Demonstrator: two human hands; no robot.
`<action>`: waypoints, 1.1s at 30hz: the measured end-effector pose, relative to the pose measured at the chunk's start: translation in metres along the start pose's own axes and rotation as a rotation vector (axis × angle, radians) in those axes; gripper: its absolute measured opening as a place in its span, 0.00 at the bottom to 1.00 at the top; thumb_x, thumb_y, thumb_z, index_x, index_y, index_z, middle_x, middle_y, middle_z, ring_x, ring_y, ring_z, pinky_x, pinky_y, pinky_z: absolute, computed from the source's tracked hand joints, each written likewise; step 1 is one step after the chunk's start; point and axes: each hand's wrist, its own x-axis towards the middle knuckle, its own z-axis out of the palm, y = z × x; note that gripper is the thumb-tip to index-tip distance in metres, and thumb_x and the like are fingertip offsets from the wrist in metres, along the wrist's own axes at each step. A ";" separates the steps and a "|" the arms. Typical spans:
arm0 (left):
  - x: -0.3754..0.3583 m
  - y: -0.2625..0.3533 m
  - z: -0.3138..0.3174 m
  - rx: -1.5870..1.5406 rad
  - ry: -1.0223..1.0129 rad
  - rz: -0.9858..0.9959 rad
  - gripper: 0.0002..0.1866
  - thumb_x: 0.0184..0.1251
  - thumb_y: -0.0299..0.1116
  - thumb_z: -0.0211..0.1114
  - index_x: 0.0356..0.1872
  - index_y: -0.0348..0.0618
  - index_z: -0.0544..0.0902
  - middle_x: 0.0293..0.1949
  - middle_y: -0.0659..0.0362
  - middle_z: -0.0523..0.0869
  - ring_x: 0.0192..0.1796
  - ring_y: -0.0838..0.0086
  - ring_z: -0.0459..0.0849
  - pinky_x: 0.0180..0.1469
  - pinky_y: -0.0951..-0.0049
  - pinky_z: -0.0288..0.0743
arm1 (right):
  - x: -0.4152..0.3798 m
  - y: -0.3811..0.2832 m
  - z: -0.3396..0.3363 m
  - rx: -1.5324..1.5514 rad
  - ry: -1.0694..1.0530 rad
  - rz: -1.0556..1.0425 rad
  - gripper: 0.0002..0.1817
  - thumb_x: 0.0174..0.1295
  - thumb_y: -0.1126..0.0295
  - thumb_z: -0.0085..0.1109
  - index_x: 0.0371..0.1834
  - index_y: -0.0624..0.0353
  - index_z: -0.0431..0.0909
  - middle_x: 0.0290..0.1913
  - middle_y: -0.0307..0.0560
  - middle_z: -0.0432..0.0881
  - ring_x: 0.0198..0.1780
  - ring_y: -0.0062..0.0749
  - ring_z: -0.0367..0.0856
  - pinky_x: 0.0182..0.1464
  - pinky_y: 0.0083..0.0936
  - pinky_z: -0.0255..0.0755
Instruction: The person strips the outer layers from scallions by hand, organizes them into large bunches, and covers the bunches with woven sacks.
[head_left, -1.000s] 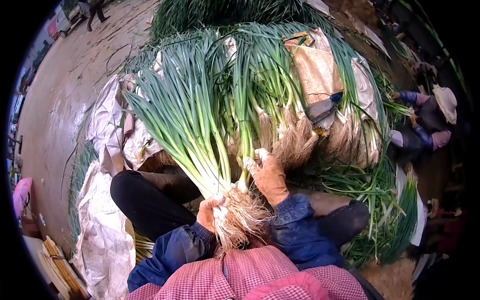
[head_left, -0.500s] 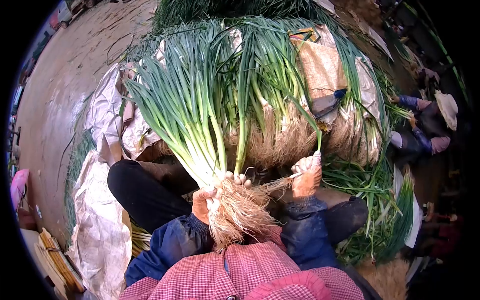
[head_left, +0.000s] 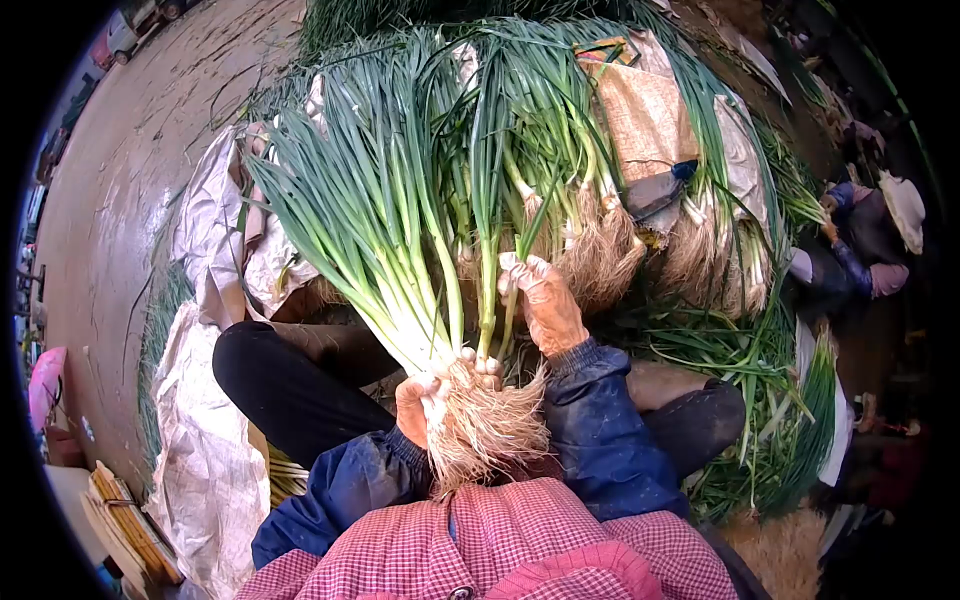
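Observation:
My left hand (head_left: pixel 412 408), in an orange-brown glove, is closed around the lower end of a thick bunch of green onions (head_left: pixel 385 260). Their long green leaves fan away from me, and the pale tangled roots (head_left: pixel 488 425) hang toward my lap. My right hand (head_left: pixel 545 305), gloved too, pinches a single green onion stalk (head_left: pixel 508 325) at the bunch's right side. Its leaf sticks up above my fingers, while its lower end reaches down to the white bulbs. My left fingers are partly hidden by the roots.
Beyond my knees lie more green onions (head_left: pixel 590 240) with roots toward me. A sack (head_left: pixel 645 120) and a dark-bladed tool (head_left: pixel 655 192) rest among them. Loose leaves (head_left: pixel 740 370) pile up at right. White sacking (head_left: pixel 200 450) lies left. Another person (head_left: pixel 860 240) works at far right.
My right hand has moved left, from out at the right side to beside the bunch, bringing the single stalk against it. My left hand keeps its hold on the bunch.

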 end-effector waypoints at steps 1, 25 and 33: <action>-0.001 0.000 -0.001 -0.009 0.000 0.004 0.26 0.43 0.37 0.60 0.47 0.38 0.71 0.47 0.48 0.71 0.49 0.61 0.73 0.56 0.58 0.68 | 0.016 0.005 0.002 -0.095 -0.018 -0.115 0.13 0.63 0.67 0.54 0.43 0.66 0.77 0.27 0.37 0.78 0.28 0.19 0.73 0.35 0.16 0.69; 0.014 0.006 -0.019 0.157 0.082 -0.020 0.29 0.48 0.33 0.59 0.55 0.34 0.70 0.54 0.40 0.73 0.56 0.51 0.74 0.61 0.50 0.66 | -0.069 -0.036 -0.003 -0.061 0.032 0.108 0.12 0.64 0.66 0.53 0.37 0.67 0.76 0.25 0.39 0.75 0.24 0.14 0.67 0.26 0.12 0.64; 0.010 0.013 -0.029 0.237 0.255 -0.042 0.26 0.53 0.27 0.57 0.56 0.33 0.68 0.33 0.56 0.79 0.38 0.66 0.82 0.42 0.67 0.80 | -0.022 -0.034 0.026 -1.488 -0.059 0.004 0.20 0.52 0.50 0.62 0.30 0.59 0.78 0.28 0.56 0.79 0.33 0.50 0.79 0.35 0.41 0.72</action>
